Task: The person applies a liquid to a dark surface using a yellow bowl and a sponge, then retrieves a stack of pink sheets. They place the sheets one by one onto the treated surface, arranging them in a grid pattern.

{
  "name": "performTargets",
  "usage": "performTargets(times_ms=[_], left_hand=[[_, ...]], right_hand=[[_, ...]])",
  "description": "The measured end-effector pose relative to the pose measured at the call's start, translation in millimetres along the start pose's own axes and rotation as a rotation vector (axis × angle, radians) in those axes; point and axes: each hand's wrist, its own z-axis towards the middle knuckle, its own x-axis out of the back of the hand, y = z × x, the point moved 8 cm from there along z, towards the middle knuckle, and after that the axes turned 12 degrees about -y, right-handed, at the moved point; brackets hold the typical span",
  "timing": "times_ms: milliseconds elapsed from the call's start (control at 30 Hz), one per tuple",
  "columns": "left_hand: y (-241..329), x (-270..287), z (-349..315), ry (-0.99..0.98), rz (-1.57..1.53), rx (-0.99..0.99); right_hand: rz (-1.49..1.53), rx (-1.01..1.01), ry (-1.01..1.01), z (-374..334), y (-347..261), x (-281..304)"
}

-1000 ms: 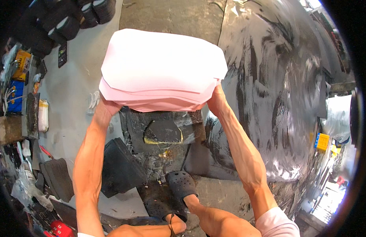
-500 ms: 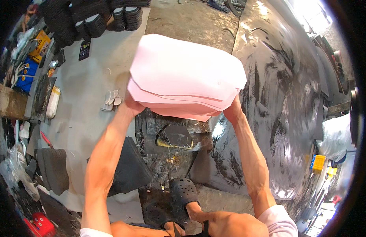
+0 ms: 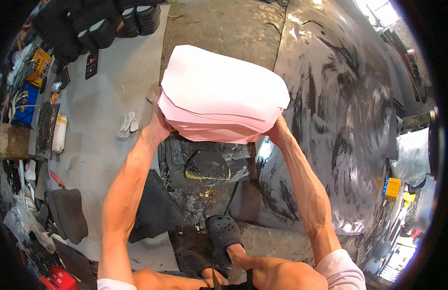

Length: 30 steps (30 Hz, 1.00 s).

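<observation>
Bare left hand and bare right hand have a thick stack of pale pink, angle-cornered sheets gripped at either end, fingers mostly hidden tbh. It's out past the dark, holey clog, right end overlapping the big grey, black-streaked sheet in view.

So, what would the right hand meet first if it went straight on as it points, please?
Most likely the pink stack, which the right hand holds at its right end; depth beyond it is unclear.

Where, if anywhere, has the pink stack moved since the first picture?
Yes: the pink stack shifted right in view, away from the white sole-shaped pieces.
</observation>
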Motion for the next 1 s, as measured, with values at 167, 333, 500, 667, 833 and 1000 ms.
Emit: performTargets(times_ms=[167,333,500,667,833,1000], left_hand=[[2.1,-4.0,-7.9,0.026,-0.035,0.005],[-1.4,7.8,-9.6,-0.013,0.037,-0.05],[-2.4,-1.2,-6.9,0.028,-0.113,0.012],[-3.5,-9.4,-3.4,0.012,-0.139,-0.069],[-4.3,-0.1,-11.3,0.076,0.036,-0.017],[-12.8,-7.6,-8.4,-0.088,0.161,-0.032]], right_hand=[[-0.097,-0.028,0.014,-3.1,-4.9,7.2],[0.09,0.001,-0.012,7.2,-12.7,0.2],[0.083,0.059,-0.138,15.9,-33.4,-9.2],[0.204,0.141,-0.107,9.7,-8.9,-1.7],[0.257,0.212,-0.128,18.0,10.3,9.6],[0.142,0.288,-0.136,18.2,22.1,25.7]])
